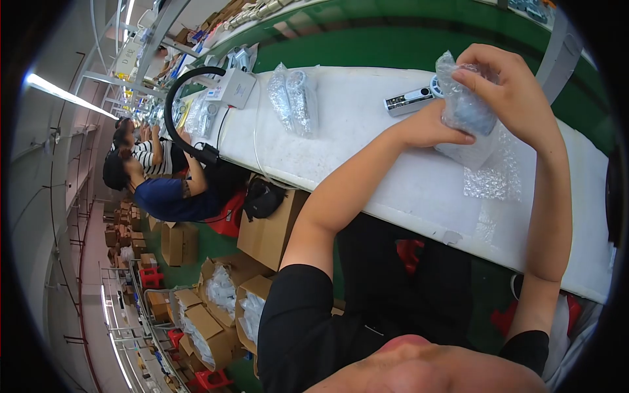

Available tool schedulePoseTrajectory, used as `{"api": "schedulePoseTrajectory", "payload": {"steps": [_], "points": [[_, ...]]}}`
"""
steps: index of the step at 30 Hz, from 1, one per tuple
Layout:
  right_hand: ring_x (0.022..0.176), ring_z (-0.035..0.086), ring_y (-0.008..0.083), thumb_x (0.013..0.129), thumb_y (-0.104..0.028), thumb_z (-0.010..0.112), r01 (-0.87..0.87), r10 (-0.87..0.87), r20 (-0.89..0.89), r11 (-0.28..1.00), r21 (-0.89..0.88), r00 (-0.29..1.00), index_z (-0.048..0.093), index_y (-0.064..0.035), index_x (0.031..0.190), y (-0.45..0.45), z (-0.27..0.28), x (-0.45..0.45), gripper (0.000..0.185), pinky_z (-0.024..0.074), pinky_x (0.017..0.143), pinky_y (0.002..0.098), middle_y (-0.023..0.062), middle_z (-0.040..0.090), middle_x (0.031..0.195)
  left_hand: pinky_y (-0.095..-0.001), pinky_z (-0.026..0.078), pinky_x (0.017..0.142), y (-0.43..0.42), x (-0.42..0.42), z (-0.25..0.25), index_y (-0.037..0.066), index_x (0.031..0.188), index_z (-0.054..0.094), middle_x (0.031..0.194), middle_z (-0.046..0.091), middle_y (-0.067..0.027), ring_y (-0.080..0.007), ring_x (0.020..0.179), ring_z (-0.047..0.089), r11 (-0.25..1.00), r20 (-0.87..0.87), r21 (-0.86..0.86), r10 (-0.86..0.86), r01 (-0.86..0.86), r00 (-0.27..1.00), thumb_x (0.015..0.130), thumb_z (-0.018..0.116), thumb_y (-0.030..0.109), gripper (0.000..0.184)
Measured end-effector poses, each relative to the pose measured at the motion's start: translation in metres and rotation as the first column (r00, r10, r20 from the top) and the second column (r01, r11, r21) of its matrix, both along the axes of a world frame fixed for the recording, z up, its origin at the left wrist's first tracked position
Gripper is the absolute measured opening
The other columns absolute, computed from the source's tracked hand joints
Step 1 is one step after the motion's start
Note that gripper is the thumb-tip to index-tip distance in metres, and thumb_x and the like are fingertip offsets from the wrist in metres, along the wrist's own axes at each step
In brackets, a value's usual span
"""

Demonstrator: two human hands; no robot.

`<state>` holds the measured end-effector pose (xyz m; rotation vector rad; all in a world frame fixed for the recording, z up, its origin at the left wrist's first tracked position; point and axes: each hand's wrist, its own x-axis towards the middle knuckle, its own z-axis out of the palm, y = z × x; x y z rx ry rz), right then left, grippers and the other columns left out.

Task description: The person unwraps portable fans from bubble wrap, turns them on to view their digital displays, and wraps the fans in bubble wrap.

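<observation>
A clear bubble-wrap bag [465,121] with a bluish-grey item inside is between my two hands, over the table's right part. My left hand [434,128] wraps round its left side, thumb across the front. The fingers and thumb of my right hand [501,82] pinch the bag's upper edge. What exactly is inside is blurred by the plastic. Just left of the bag lies a silver-grey device [411,100] with a dark panel and a round end, partly hidden by my left hand. Below the bag, a piece of bubble wrap [491,173] rests on the tabletop.
Two bubble-wrapped items [301,105] lie on the white table [354,144] farther left. Beyond them stand a white box [232,88] and a black flexible tube [171,108]. Co-workers sit at the left, one in a blue shirt [164,196]. Open cartons [203,327] fill the floor behind.
</observation>
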<state>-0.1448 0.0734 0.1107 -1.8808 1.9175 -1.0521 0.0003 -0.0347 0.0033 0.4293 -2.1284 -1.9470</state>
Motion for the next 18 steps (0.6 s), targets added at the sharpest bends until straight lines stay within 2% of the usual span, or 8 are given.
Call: {"api": "schedulePoseTrajectory", "payload": {"steps": [4,7,10,14,16,17,18], "points": [[0.084,0.057,0.0161,0.096,-0.020,0.060,-0.052,0.054,0.000,0.965,-0.256,0.999,0.062,-0.0092,0.106,0.003,0.004,0.001,0.015,0.0487,0.080,0.0269,0.0034,0.064,0.101,-0.0323,0.048,0.096,-0.002,0.007,0.006,0.000,0.122,0.059,0.115,0.067,-0.0113,-0.0225,0.101,0.064,0.984,-0.132,0.146,-0.087,0.106,0.987,0.070,0.080,0.011,0.058],[0.087,0.058,0.0163,0.096,-0.021,0.061,-0.034,0.050,0.043,0.947,-0.319,0.998,0.063,-0.0096,0.109,0.009,0.010,-0.009,0.017,0.0491,0.082,0.0265,0.0033,0.064,0.102,-0.0310,0.048,0.092,0.002,0.008,0.003,0.002,0.120,0.061,0.114,0.066,-0.0110,-0.0211,0.099,0.064,0.988,-0.096,0.107,-0.100,0.110,0.990,0.071,0.080,0.013,0.053],[0.088,0.059,0.0170,0.096,-0.021,0.061,0.072,-0.025,0.119,0.910,-0.409,0.993,0.063,-0.0097,0.111,0.017,0.015,-0.024,0.019,0.0500,0.083,0.0283,0.0045,0.064,0.104,-0.0297,0.049,0.088,0.005,0.008,0.003,0.004,0.117,0.063,0.114,0.066,-0.0108,-0.0196,0.096,0.063,0.991,-0.060,0.070,-0.113,0.117,0.992,0.072,0.079,0.015,0.049],[0.089,0.060,0.0179,0.095,-0.023,0.061,0.227,-0.105,0.249,0.818,-0.529,0.963,0.061,-0.0097,0.114,0.035,0.028,-0.052,0.023,0.0514,0.085,0.0307,0.0062,0.064,0.107,-0.0274,0.049,0.080,0.007,0.004,0.008,0.007,0.113,0.065,0.107,0.068,-0.0086,-0.0159,0.091,0.063,0.953,0.188,-0.270,-0.088,0.138,0.978,0.076,0.077,0.020,0.041],[0.090,0.061,0.0183,0.095,-0.023,0.061,0.262,-0.102,0.297,0.778,-0.571,0.949,0.061,-0.0098,0.116,0.045,0.039,-0.062,0.025,0.0520,0.086,0.0319,0.0071,0.064,0.109,-0.0251,0.047,0.073,-0.004,0.004,0.004,0.008,0.108,0.066,0.095,0.070,-0.0058,-0.0126,0.081,0.062,0.969,0.113,-0.222,-0.087,0.110,0.990,0.079,0.076,0.025,0.034],[0.090,0.061,0.0185,0.095,-0.023,0.061,0.268,-0.091,0.314,0.766,-0.584,0.945,0.061,-0.0098,0.117,0.049,0.045,-0.066,0.026,0.0524,0.086,0.0325,0.0075,0.064,0.109,-0.0251,0.049,0.070,-0.006,0.007,0.007,0.007,0.101,0.065,0.085,0.070,-0.0043,-0.0122,0.072,0.062,0.981,0.091,-0.193,-0.001,0.018,0.996,0.080,0.075,0.023,0.029],[0.091,0.061,0.0187,0.095,-0.024,0.061,0.267,-0.075,0.330,0.763,-0.588,0.941,0.060,-0.0098,0.118,0.052,0.050,-0.070,0.026,0.0527,0.086,0.0331,0.0079,0.063,0.110,-0.0258,0.050,0.067,-0.011,0.010,0.007,0.006,0.101,0.064,0.083,0.069,-0.0050,-0.0129,0.069,0.062,0.988,0.034,-0.132,0.088,-0.083,0.996,0.080,0.075,0.022,0.028]]}}
